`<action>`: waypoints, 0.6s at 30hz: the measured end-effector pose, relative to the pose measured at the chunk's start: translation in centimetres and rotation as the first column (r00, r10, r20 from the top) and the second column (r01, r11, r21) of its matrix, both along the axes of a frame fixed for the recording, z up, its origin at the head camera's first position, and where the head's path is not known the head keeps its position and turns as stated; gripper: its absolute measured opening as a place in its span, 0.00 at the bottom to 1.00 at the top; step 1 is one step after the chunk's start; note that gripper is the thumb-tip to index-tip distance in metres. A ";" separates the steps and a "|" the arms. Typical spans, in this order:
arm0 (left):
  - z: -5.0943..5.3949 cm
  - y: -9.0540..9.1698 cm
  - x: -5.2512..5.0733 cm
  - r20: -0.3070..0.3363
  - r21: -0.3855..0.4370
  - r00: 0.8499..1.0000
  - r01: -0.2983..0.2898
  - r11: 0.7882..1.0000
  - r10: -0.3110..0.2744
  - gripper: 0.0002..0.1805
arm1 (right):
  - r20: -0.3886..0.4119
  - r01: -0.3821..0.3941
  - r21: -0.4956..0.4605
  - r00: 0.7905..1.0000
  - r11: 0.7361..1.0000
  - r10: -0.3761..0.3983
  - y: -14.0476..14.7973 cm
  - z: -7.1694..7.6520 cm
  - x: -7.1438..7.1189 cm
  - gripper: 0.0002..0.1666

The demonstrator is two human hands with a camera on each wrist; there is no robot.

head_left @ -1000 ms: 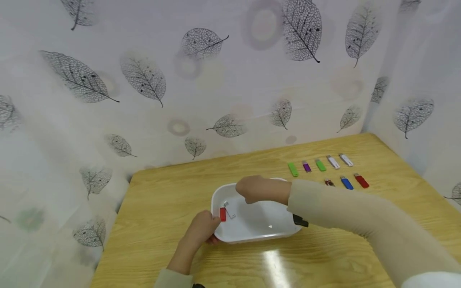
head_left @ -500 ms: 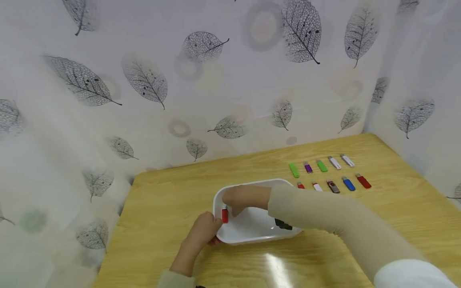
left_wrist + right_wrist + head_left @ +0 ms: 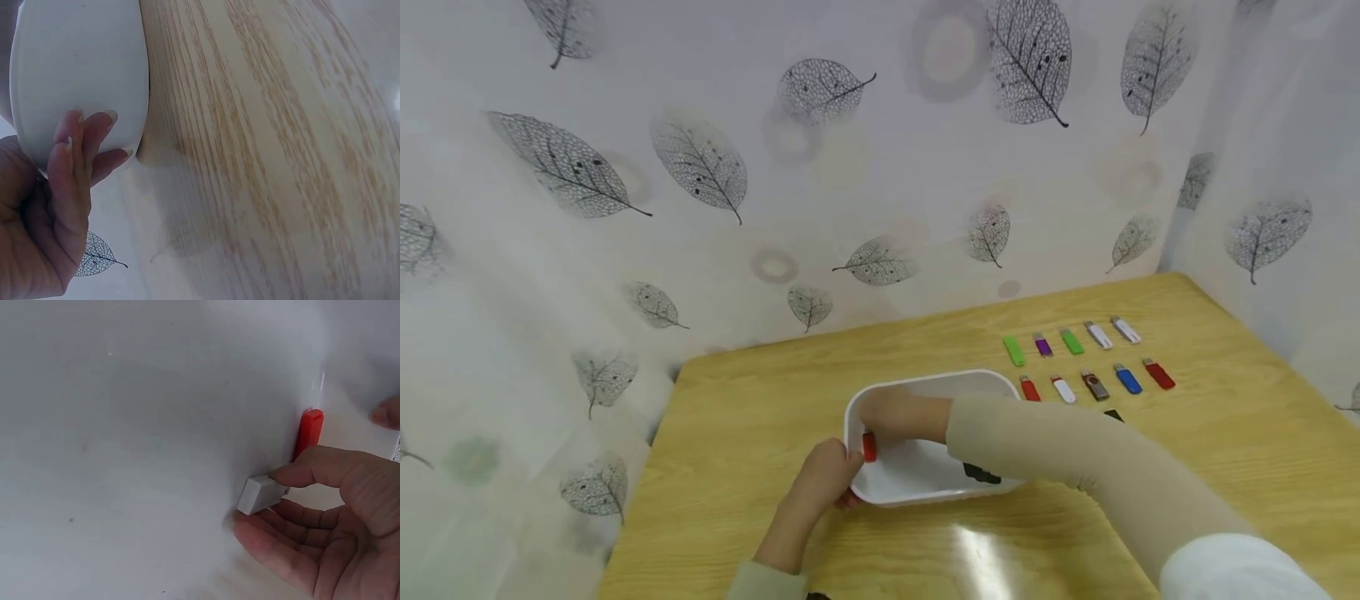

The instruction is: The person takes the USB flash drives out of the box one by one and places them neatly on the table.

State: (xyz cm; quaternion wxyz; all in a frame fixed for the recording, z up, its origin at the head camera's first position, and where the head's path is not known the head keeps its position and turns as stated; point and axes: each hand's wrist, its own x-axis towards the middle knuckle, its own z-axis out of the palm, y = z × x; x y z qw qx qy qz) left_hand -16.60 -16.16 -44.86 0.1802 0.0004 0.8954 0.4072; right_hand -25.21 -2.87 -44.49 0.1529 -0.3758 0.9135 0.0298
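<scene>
In the head view, my left hand (image 3: 822, 479) grips the left end of a white plastic tray (image 3: 917, 479), thumb at the rim. The left wrist view has its fingers bent against the tray's outer wall. My right hand (image 3: 898, 414) reaches down inside the tray's left end. Seen from the right wrist, its thumb and fingers pinch a white USB stick (image 3: 257, 495) close to the tray floor; the head view hides that stick behind the hand. A red USB stick (image 3: 309, 432) lies just beyond, by the tray's end wall.
On the wooden table (image 3: 760, 400), to the tray's right, lie two rows of USB sticks, among them a blue one (image 3: 1127, 379) and a purple one (image 3: 1043, 345). A black one (image 3: 1114, 414) is partly covered by the right sleeve. A leaf-print curtain (image 3: 880, 167) stands behind.
My right hand has moved left and down into the tray, over the white USB stick, and now pinches it. My left hand stays on the tray's left end.
</scene>
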 end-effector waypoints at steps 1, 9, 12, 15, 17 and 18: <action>0.1 0.0 0.0 0.000 0.004 1.000 -0.001 1.000 0.001 0.10 | -0.014 -0.001 -0.006 1.000 1.000 0.000 0.0 0.0 0.0 0.08; 0.3 0.1 0.0 -0.011 -0.006 1.000 0.008 1.000 -0.008 0.11 | -0.072 -0.054 0.029 0.996 0.998 0.056 0.9 -0.2 -0.1 0.07; 0.3 0.0 -0.1 -0.011 -0.014 1.000 0.009 1.000 -0.010 0.12 | 0.000 -0.033 0.027 0.999 0.999 0.033 1.2 0.4 -0.2 0.11; 0.2 -0.1 -0.2 -0.009 -0.016 1.000 0.014 1.000 -0.014 0.12 | 0.086 -0.001 0.016 0.996 1.000 0.000 1.6 1.1 -0.3 0.15; 0.1 0.0 -0.2 -0.011 -0.018 1.000 0.017 1.000 -0.017 0.12 | 0.131 0.017 0.002 0.991 1.000 -0.017 1.9 1.5 -0.2 0.17; 0.1 0.0 -0.2 -0.010 -0.020 1.000 0.018 1.000 -0.018 0.12 | 0.150 0.027 -0.006 0.988 1.000 -0.026 2.1 1.7 -0.2 0.17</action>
